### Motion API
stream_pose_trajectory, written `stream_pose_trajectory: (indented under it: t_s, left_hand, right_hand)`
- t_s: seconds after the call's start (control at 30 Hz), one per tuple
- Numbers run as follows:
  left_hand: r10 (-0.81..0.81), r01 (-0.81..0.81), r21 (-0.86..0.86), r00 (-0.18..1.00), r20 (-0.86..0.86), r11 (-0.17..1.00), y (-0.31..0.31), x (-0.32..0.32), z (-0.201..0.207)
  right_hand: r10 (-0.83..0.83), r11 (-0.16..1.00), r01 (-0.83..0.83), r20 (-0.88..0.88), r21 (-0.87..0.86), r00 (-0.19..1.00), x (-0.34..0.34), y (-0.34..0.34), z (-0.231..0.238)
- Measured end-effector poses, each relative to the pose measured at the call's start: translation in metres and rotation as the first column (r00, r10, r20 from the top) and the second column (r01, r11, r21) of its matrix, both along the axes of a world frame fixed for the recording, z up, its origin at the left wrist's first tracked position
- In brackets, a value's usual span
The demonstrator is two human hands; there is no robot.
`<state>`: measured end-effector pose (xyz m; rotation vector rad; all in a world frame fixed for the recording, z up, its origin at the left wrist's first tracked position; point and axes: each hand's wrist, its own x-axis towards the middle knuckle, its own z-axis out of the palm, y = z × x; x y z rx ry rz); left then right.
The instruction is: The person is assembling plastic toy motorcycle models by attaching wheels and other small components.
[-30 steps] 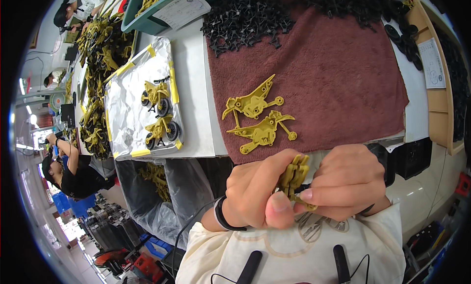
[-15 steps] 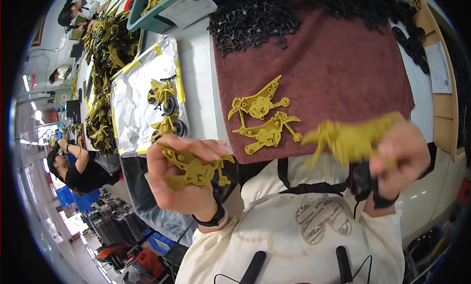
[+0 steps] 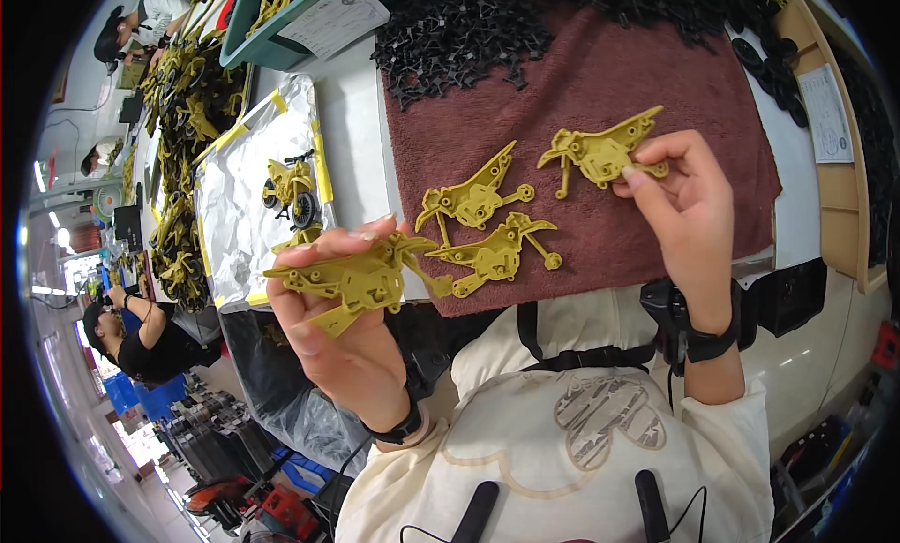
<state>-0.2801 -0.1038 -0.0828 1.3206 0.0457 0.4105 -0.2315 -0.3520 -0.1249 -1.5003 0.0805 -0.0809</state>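
My left hand [image 3: 352, 360] holds a mustard-yellow toy motorcycle body half [image 3: 361, 279] by its edges, just past the cloth's near left corner. My right hand [image 3: 692, 201] pinches another such half [image 3: 600, 156] by its right end, between thumb and fingers, over the brown cloth. Its moulded inner side faces up. Between the hands, two more body halves lie on the cloth, one farther off [image 3: 476, 202] and one nearer [image 3: 495, 258]. They are close together, inner sides up with pegs and holes showing.
Small black parts [image 3: 459, 46] are heaped on the cloth's [image 3: 675, 83] far side. To the left, a finished toy motorcycle [image 3: 291, 188] stands on a silvery sheet [image 3: 230, 210], by a teal bin [image 3: 272, 22]. A cardboard box [image 3: 839, 196] edges the right. Co-workers sit far left.
My right hand has moved forward and left, bringing its body half over the cloth, inner side now up. My left hand has tilted its half and shifted slightly toward the cloth.
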Motion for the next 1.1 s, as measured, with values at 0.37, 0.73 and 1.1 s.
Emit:
stream_pose_trajectory:
  t_s: [0.37, 0.73, 1.1]
  left_hand:
    - [-0.441, 0.447, -0.048, 0.891, 0.104, 0.893, -0.019, -0.001, -0.013]
    - [-0.225, 0.365, 0.925, 0.915, -0.335, 0.107, -0.021, 0.025, -0.028]
    - [-0.264, 0.427, 0.899, 0.860, -0.436, -0.092, -0.005, 0.038, -0.020]
  right_hand:
    - [0.255, 0.663, 0.025, 0.258, -0.748, 0.932, -0.014, -0.003, 0.026]
    - [0.108, 0.967, -0.120, -0.066, -0.227, 0.992, -0.017, -0.022, 0.017]
    - [0.191, 0.745, -0.103, 0.063, -0.660, 0.980, -0.017, -0.006, 0.007]
